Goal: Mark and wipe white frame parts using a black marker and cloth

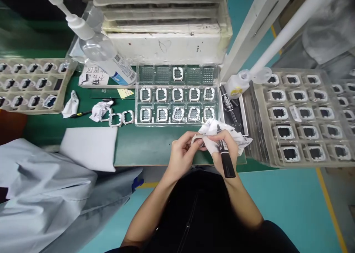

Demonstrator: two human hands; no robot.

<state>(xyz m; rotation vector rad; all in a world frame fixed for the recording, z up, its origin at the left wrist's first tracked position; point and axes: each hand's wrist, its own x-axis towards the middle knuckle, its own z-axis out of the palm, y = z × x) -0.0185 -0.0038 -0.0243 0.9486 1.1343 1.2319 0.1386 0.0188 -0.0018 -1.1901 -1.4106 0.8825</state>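
Note:
My left hand [181,153] grips a small white square frame [196,137] between thumb and fingers, just over the front edge of the green table. Pressed against that frame is a white cloth [240,136], pinched in my right hand [230,146] and spreading out to the right. The same hand also carries a black marker pen [226,160], its dark end pointing down toward me. Part of the frame is hidden by my fingers. Beyond my hands lies a clear plastic tray [135,109] with white frames in many pockets; its back row holds just one.
Loose white frames [115,120] lie left of the tray beside a crumpled cloth [100,109]. A pump bottle [108,57] stands behind. Stacked trays of frames [259,116] rise at right, next to a white post [257,24]. A person's grey sleeve [50,194] is at left.

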